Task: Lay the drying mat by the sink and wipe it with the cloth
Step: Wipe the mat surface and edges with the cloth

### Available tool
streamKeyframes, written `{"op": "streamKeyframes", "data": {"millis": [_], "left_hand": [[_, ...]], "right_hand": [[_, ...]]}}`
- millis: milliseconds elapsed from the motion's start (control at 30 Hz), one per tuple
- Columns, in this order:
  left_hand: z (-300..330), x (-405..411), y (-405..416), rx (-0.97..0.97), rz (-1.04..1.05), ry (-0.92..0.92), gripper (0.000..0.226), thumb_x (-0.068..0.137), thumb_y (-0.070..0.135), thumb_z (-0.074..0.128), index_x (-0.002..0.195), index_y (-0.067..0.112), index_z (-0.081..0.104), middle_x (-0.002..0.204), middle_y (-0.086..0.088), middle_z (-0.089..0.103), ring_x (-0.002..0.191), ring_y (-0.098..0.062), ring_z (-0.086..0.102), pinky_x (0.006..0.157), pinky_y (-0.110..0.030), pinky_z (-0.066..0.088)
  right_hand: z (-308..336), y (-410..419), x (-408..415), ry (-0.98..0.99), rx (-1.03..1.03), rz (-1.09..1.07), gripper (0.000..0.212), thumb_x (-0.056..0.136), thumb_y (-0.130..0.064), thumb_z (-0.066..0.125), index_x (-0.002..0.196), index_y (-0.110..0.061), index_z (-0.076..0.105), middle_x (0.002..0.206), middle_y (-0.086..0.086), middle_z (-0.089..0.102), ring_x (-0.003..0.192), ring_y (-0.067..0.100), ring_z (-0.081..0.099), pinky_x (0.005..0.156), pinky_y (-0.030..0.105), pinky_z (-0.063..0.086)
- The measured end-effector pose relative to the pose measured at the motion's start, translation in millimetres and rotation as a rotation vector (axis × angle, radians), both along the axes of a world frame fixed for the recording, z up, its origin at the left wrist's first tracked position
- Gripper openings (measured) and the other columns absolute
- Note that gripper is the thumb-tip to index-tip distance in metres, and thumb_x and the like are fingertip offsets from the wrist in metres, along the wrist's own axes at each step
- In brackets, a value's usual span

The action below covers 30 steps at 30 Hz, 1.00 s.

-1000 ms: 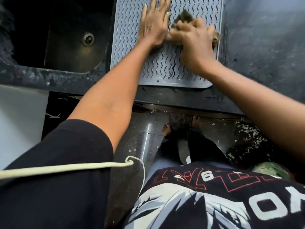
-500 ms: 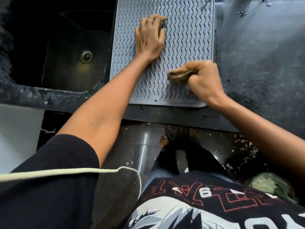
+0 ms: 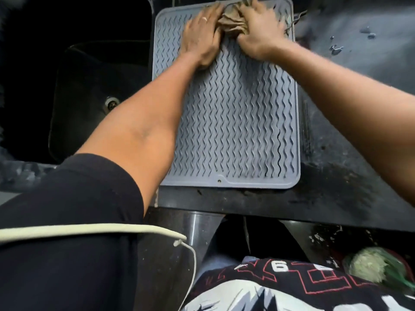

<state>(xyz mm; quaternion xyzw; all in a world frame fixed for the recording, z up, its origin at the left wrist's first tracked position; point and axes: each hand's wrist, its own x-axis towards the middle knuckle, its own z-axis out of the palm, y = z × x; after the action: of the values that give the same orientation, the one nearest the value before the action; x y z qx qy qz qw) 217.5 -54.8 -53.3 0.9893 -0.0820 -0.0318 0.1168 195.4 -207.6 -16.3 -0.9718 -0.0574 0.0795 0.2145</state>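
- Drying mat (image 3: 233, 122): grey, with wavy ridges, it lies flat on the dark surface (image 3: 350, 176) in the upper middle of the frame, its left edge just beside the sink (image 3: 94, 102).
- Cloth (image 3: 232, 23): brown and bunched, it sits on the mat's far end at the top of the frame, between your two hands.
- Your left hand (image 3: 201, 39) lies on the mat with its fingers against the cloth's left side; a ring shows on one finger.
- Your right hand (image 3: 258, 30) is blurred, its fingers curled over the cloth's right side, gripping it.
- Sink: dark, at the left of the frame, its drain (image 3: 110, 103) visible beside your left forearm.
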Motion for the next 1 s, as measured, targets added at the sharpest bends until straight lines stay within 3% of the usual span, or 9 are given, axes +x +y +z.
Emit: {"op": "streamKeyframes", "data": {"millis": [167, 300, 433, 567, 667, 733, 833, 933, 1000], "left_hand": [[-9.8, 2.1, 2.8, -0.091, -0.02, -0.032, 0.057, 0.096, 0.022, 0.03, 0.153, 0.025, 0.022, 0.161, 0.003, 0.021, 0.149, -0.017, 0.016, 0.121, -0.037, 0.007], [-12.6, 8.9, 7.1, -0.07, -0.014, -0.037, 0.056, 0.098, 0.021, 0.029, 0.153, 0.026, 0.02, 0.161, 0.004, 0.02, 0.149, -0.016, 0.016, 0.121, -0.038, 0.008], [-12.6, 8.6, 5.4, -0.076, -0.016, -0.045, 0.056, 0.097, 0.027, 0.028, 0.152, 0.025, 0.021, 0.161, 0.004, 0.02, 0.149, -0.015, 0.016, 0.12, -0.037, 0.007], [-13.1, 6.3, 5.1, -0.077, -0.008, -0.055, 0.056, 0.097, 0.028, 0.029, 0.152, 0.026, 0.021, 0.16, 0.006, 0.021, 0.149, -0.014, 0.016, 0.12, -0.035, 0.007], [-12.2, 5.9, 4.6, -0.076, -0.004, -0.051, 0.055, 0.099, 0.028, 0.029, 0.153, 0.027, 0.021, 0.16, 0.006, 0.021, 0.149, -0.013, 0.016, 0.12, -0.035, 0.007], [-11.2, 6.6, 4.1, -0.065, -0.001, -0.052, 0.055, 0.099, 0.029, 0.029, 0.153, 0.027, 0.02, 0.161, 0.007, 0.02, 0.149, -0.013, 0.016, 0.12, -0.034, 0.007], [-11.5, 6.4, 3.8, -0.052, -0.004, -0.055, 0.054, 0.099, 0.029, 0.029, 0.153, 0.026, 0.02, 0.16, 0.006, 0.021, 0.149, -0.013, 0.016, 0.119, -0.034, 0.009], [-11.2, 6.1, 5.1, -0.059, 0.002, -0.061, 0.054, 0.1, 0.029, 0.029, 0.152, 0.025, 0.021, 0.16, 0.005, 0.023, 0.148, -0.013, 0.017, 0.119, -0.034, 0.009], [-12.2, 5.6, 3.9, -0.053, 0.002, -0.062, 0.054, 0.099, 0.028, 0.029, 0.153, 0.025, 0.021, 0.16, 0.007, 0.021, 0.149, -0.013, 0.016, 0.12, -0.035, 0.008]], "right_hand": [[-24.5, -0.2, 14.3, -0.179, -0.2, 0.067, 0.057, 0.085, -0.024, 0.05, 0.14, -0.015, 0.036, 0.149, 0.01, 0.036, 0.133, 0.033, 0.035, 0.105, 0.048, 0.027], [-23.6, -1.0, 16.1, -0.229, -0.153, 0.085, 0.05, 0.084, -0.012, 0.044, 0.134, -0.012, 0.047, 0.142, 0.009, 0.047, 0.127, 0.033, 0.039, 0.099, 0.045, 0.031], [-15.7, -4.8, -24.8, -0.24, -0.014, 0.086, 0.028, 0.084, -0.006, 0.051, 0.108, -0.008, 0.066, 0.115, 0.008, 0.064, 0.106, 0.029, 0.047, 0.084, 0.038, 0.034], [-5.0, -9.7, -97.1, -0.177, 0.033, 0.125, 0.021, 0.083, -0.006, 0.054, 0.097, -0.007, 0.068, 0.101, 0.006, 0.067, 0.091, 0.021, 0.045, 0.073, 0.031, 0.027], [11.5, -14.0, -102.8, -0.059, 0.077, 0.174, 0.022, 0.078, -0.005, 0.053, 0.092, -0.007, 0.07, 0.088, 0.005, 0.066, 0.084, 0.025, 0.051, 0.072, 0.032, 0.038], [30.9, -16.0, -76.1, 0.064, 0.296, 0.073, 0.028, 0.074, 0.001, 0.047, 0.082, -0.012, 0.071, 0.076, 0.003, 0.065, 0.069, 0.019, 0.056, 0.06, 0.024, 0.045], [37.6, -15.9, -15.1, -0.098, 0.415, -0.107, 0.044, 0.065, -0.001, 0.04, 0.09, -0.014, 0.074, 0.092, 0.007, 0.074, 0.085, 0.022, 0.067, 0.074, 0.034, 0.057], [20.4, -0.1, 31.8, -0.169, 0.177, -0.118, 0.052, 0.074, -0.005, 0.041, 0.119, -0.018, 0.062, 0.126, 0.008, 0.062, 0.119, 0.03, 0.053, 0.101, 0.043, 0.044], [0.0, 8.3, 41.7, -0.139, -0.011, -0.078, 0.051, 0.079, -0.002, 0.043, 0.127, -0.017, 0.056, 0.135, 0.009, 0.053, 0.127, 0.033, 0.041, 0.104, 0.046, 0.036]]}}
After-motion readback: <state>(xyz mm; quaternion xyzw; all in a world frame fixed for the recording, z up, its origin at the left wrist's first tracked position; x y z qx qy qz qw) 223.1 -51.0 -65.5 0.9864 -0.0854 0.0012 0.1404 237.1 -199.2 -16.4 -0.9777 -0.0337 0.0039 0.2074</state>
